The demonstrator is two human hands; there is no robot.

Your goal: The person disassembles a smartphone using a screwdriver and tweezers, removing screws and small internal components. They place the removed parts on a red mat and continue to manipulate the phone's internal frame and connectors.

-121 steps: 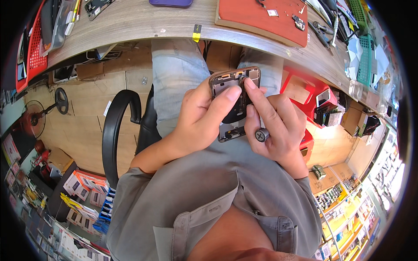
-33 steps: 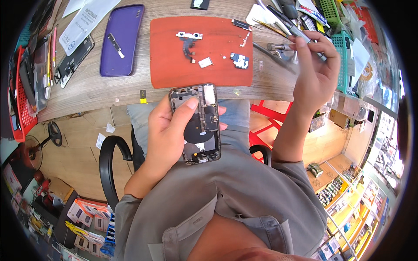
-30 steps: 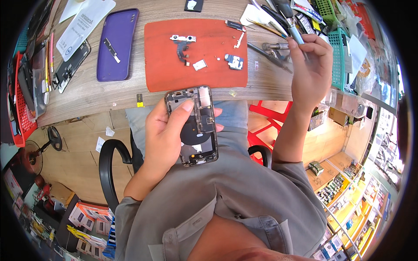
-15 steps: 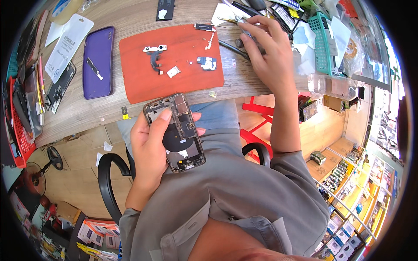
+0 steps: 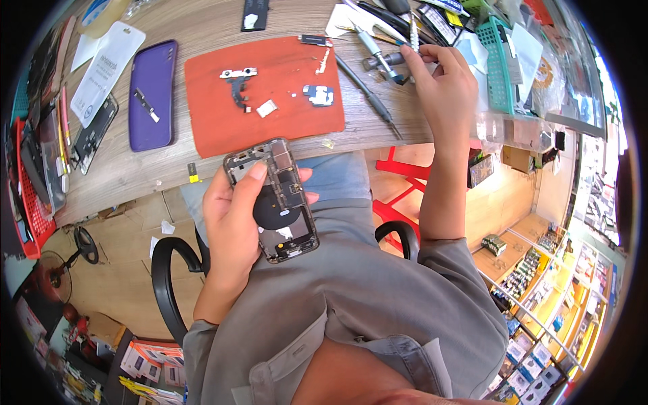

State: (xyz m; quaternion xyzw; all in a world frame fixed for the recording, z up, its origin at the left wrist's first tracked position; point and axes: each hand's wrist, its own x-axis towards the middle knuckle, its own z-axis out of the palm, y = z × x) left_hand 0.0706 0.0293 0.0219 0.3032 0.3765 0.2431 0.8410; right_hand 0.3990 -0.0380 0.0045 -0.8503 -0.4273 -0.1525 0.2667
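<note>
My left hand (image 5: 233, 216) grips an opened smartphone (image 5: 287, 202) above my lap, its inner boards and a dark round pad facing up. The thumb lies across its upper part. Over the right side of the desk, my right hand (image 5: 442, 84) is closed, thumb and forefinger at the lower end of a slim silver tool (image 5: 414, 30). Just left of these fingers lie a silver-grey screwdriver (image 5: 372, 48) and a short dark cylinder (image 5: 378, 62). Another dark screwdriver (image 5: 368, 92) lies slanted beside an orange-red mat (image 5: 270, 138).
On the mat are a camera module with a flex cable (image 5: 239, 84), a small silver piece (image 5: 266, 108) and a blue-white part (image 5: 319, 95). A purple phone case (image 5: 152, 128) lies left of it. Teal basket (image 5: 498, 67) at right; red basket (image 5: 32, 209) at far left.
My right hand has moved right, off the silver-grey screwdriver, to the slim silver tool. The dark screwdriver has shifted nearer and shows fully. My left hand keeps the phone nearly in place.
</note>
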